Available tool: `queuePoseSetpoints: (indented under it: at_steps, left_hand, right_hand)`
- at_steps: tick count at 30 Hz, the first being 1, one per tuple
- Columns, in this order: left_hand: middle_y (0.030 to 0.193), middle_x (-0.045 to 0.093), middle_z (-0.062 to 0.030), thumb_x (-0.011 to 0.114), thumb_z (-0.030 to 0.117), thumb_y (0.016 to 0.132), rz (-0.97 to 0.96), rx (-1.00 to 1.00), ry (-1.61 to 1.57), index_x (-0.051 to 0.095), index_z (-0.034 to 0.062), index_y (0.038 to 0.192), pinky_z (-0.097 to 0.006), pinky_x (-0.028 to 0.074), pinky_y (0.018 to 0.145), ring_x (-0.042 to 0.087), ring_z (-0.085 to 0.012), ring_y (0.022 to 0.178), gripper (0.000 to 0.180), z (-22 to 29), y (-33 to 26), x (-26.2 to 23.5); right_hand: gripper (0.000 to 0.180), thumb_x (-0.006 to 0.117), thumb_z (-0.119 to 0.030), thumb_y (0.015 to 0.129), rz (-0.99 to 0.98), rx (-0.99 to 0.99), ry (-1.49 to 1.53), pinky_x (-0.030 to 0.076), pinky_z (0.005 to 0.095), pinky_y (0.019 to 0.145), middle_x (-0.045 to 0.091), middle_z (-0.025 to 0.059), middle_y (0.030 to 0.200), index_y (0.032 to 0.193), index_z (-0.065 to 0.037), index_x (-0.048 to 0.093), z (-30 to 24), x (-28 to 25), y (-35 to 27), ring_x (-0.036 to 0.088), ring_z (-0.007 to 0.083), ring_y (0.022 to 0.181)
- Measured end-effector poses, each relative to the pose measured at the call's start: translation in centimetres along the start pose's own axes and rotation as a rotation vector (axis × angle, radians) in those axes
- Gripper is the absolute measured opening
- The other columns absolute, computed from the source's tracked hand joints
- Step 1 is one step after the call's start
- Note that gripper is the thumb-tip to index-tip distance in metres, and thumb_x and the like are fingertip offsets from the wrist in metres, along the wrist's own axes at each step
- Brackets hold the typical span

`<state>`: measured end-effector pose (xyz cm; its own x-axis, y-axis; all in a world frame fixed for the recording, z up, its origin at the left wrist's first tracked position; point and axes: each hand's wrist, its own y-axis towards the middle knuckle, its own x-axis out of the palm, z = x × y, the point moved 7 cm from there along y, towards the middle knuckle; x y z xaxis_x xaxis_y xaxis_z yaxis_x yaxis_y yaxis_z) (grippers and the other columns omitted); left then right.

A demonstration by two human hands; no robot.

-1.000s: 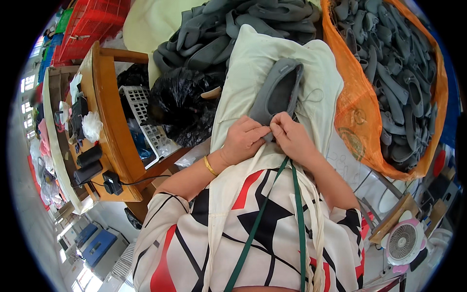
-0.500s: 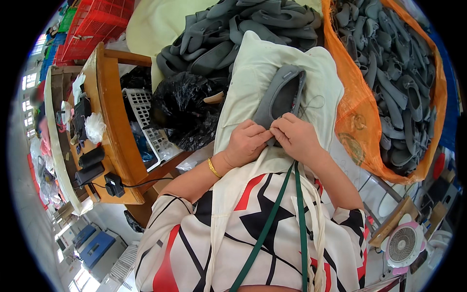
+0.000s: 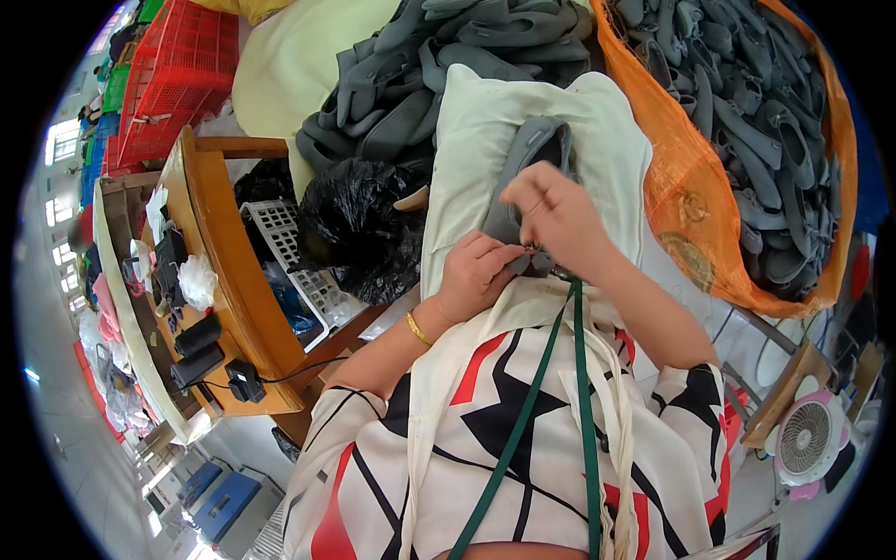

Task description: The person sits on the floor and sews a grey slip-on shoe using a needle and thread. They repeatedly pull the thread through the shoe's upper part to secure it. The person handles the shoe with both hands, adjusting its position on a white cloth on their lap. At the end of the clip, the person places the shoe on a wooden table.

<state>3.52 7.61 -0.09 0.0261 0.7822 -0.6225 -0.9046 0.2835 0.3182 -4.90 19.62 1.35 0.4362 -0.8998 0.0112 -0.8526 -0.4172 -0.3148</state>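
Observation:
A dark grey slip-on shoe [image 3: 525, 161] lies on a cream cloth-covered cushion [image 3: 471, 121] in front of me, its opening facing up. My left hand [image 3: 474, 273] is closed in a pinch on the shoe's near end, where a small grey piece [image 3: 534, 261] sticks out by the fingertips. Lifted above the shoe, my right hand [image 3: 562, 219] covers part of its opening. Its fingers are curled together and slightly blurred. Whatever they hold, if anything, is too small to tell.
Beyond the cushion rises a heap of grey shoes [image 3: 392, 98]. At right, an orange sack [image 3: 674, 201] holds many more. A black plastic bag [image 3: 359, 219], a white plastic basket [image 3: 291, 266] and a wooden table [image 3: 224, 257] stand left. A pink-and-white fan [image 3: 809, 439] is at lower right.
My right hand has come away from the left fingertips and risen over the shoe. The left hand keeps its pinch at the shoe's near end. The view has shifted slightly.

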Motion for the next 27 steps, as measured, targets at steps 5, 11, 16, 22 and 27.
queuePoseSetpoints:
  at_steps: [5, 11, 16, 22, 27]
  left_hand:
    - [0.084, 0.065, -0.0075, 0.076, -0.001, 0.067, -0.027, -0.033, -0.024, 0.071, 0.0067, 0.101, -0.038, 0.050, 0.067, 0.060, -0.0288, 0.075, 0.035, 0.2, 0.6, -0.3]
    - [0.081, 0.064, -0.0081, 0.075, -0.002, 0.068, -0.057, -0.080, -0.076, 0.072, 0.0073, 0.100, -0.037, 0.050, 0.066, 0.059, -0.0293, 0.074, 0.033, -0.2, 0.3, -0.6]
    - [0.079, 0.063, -0.0087, 0.076, -0.001, 0.068, -0.042, -0.113, -0.093, 0.072, 0.0077, 0.100, -0.037, 0.049, 0.064, 0.059, -0.0288, 0.073, 0.033, -0.6, 0.2, -0.3]
    - [0.081, 0.064, -0.0084, 0.077, 0.002, 0.069, -0.071, -0.137, -0.091, 0.072, 0.0079, 0.101, -0.037, 0.050, 0.067, 0.061, -0.0282, 0.075, 0.033, -0.6, 0.4, -0.4]
    - [0.084, 0.064, -0.0082, 0.075, -0.002, 0.070, -0.066, -0.056, -0.066, 0.073, 0.0073, 0.103, -0.036, 0.049, 0.066, 0.060, -0.0265, 0.074, 0.034, 0.2, 0.9, -0.8]
  right_hand:
    - [0.022, 0.054, -0.026, 0.104, -0.020, 0.085, 0.403, 0.052, 0.0283, 0.055, 0.064, 0.0057, 0.073, 0.094, -0.007, 0.055, -2.1, -5.5, -0.7, 0.063, 0.0136, 0.057]
    - [0.033, 0.043, 0.000, 0.100, 0.635, -0.792, 0.530, 0.046, 0.0550, 0.110, 0.044, 0.0051, 0.063, 0.068, -0.006, 0.043, -14.3, -25.2, -5.1, 0.049, 0.0174, 0.061]
    - [0.020, 0.047, -0.007, 0.102, 0.653, -0.745, 0.055, 0.049, 0.0413, 0.101, 0.055, 0.0038, 0.079, 0.086, -0.004, 0.057, -9.3, -19.3, -3.7, 0.057, 0.0147, 0.076]
    - [0.032, 0.064, 0.004, 0.077, -0.181, -0.568, -0.815, 0.052, 0.0402, 0.080, 0.060, 0.0102, 0.096, 0.108, -0.006, 0.065, -1.0, -2.3, -2.8, 0.060, 0.0312, 0.093]
    - [0.014, 0.066, -0.002, 0.072, -0.308, -0.793, -0.975, 0.051, 0.0356, 0.074, 0.055, 0.0067, 0.083, 0.084, -0.007, 0.060, -0.5, -0.1, -2.3, 0.057, 0.0256, 0.084]
